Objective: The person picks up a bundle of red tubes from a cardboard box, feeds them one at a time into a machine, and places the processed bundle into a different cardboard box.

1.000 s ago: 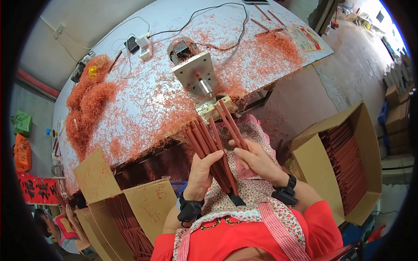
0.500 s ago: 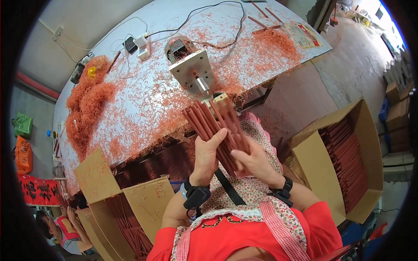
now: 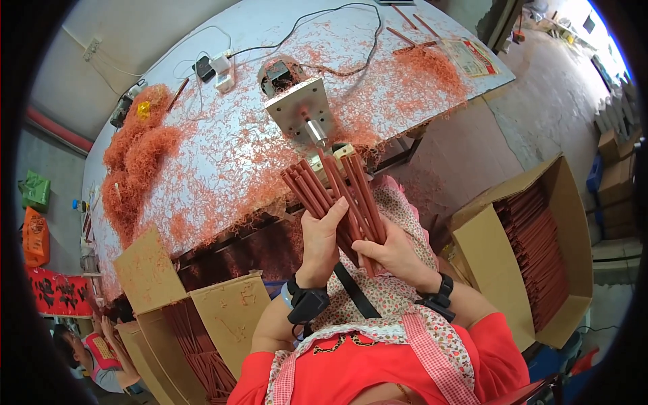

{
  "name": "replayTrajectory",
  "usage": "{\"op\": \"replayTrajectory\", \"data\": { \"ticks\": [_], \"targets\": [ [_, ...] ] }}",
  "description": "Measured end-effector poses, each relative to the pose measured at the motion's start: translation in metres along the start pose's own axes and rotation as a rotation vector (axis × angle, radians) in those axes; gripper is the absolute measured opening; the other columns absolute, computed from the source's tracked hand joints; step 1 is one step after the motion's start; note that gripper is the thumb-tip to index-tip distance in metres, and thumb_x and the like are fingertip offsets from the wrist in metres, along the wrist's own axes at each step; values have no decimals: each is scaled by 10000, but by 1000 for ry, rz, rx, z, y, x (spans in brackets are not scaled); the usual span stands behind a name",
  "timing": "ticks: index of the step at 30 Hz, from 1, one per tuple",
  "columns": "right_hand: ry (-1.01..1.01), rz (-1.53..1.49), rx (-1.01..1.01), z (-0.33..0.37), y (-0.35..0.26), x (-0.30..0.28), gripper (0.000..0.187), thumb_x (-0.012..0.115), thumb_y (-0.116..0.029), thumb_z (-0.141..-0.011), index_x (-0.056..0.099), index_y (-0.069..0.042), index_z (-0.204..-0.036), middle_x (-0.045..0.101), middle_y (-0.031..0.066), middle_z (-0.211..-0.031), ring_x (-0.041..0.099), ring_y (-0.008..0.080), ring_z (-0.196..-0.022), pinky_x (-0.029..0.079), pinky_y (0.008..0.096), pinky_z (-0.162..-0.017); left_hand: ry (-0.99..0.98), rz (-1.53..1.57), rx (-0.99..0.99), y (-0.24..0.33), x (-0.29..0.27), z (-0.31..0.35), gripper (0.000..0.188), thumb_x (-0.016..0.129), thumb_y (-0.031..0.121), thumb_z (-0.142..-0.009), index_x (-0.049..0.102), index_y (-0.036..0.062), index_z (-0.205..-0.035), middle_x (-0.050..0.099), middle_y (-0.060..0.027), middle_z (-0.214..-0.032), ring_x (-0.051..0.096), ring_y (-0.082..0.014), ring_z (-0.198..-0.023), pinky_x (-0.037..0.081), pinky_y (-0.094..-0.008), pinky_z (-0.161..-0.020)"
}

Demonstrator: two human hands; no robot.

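Observation:
My left hand (image 3: 319, 244) is closed round a bunch of thin reddish-brown rods (image 3: 305, 187), its thumb laid across them. Beside it, my right hand (image 3: 397, 252) grips further rods (image 3: 362, 196), thumb over their lower part. The two bunches fan apart at the top and meet between my hands, above my apron. Just beyond the rod tips stands a motor-driven machine (image 3: 294, 106) with a square metal plate and a shiny spindle (image 3: 315, 132). A pale block (image 3: 343, 151) below the spindle is partly hidden by the rods.
Orange-red shavings (image 3: 138, 162) cover much of the white table (image 3: 223, 135) and heap up at its left. An open carton (image 3: 466, 263) of rods stands at right, another carton (image 3: 229, 297) at lower left. A power strip (image 3: 224, 77) and cable lie behind. Another person (image 3: 101, 354) sits far left.
The rods in my right hand, blurred by motion before, are now still and sharp. Their tops stand more clearly apart from the left bunch. My hands have barely shifted.

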State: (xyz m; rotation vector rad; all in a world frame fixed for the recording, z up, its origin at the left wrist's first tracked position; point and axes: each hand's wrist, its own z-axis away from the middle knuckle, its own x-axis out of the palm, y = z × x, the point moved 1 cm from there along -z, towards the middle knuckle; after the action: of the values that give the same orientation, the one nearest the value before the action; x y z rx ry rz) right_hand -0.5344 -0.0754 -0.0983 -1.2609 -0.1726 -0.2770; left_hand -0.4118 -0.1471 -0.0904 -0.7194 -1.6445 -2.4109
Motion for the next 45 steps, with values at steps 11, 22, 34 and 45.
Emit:
{"op": "replayTrajectory", "data": {
  "ticks": [11, 22, 34, 45],
  "targets": [
    [54, -98, -37, -21, -11, -2, 333, 570, -70, -866, 482, 19, -1174, 523, -4, -695, 464, 41, -504, 387, 194, -450, -55, 67, -282, -29, -21, 36, 269, 617, 122, -849, 564, 6, -1087, 643, -54, -883, 625, -145, -789, 507, -286, -727],
    [-40, 81, 93, -25, -26, -3, 388, 545, -84, -883, 449, -11, -1252, 495, -12, -643, 420, 47, -477, 360, 191, -444, -24, -14, -83, 2, -22, 18, 263, 643, 105, -835, 562, -10, -1057, 640, -80, -908, 623, -144, -806, 507, -291, -722],
    [54, -52, 4, -3, -4, -3, 204, 559, -77, -877, 479, -27, -1056, 573, 26, -699, 498, 58, -499, 349, 192, -428, -58, 165, -96, -8, -6, 4, 248, 609, 112, -863, 570, 7, -1084, 637, -50, -902, 619, -142, -818, 499, -292, -730],
    [72, 15, 21, 7, -10, 6, 258, 578, -69, -864, 493, -5, -1100, 585, 42, -677, 500, 67, -485, 380, 197, -427, 38, 20, 7, 0, -6, -3, 248, 605, 134, -881, 572, 6, -1091, 635, -57, -917, 617, -131, -811, 499, -286, -736]
  ]
}}
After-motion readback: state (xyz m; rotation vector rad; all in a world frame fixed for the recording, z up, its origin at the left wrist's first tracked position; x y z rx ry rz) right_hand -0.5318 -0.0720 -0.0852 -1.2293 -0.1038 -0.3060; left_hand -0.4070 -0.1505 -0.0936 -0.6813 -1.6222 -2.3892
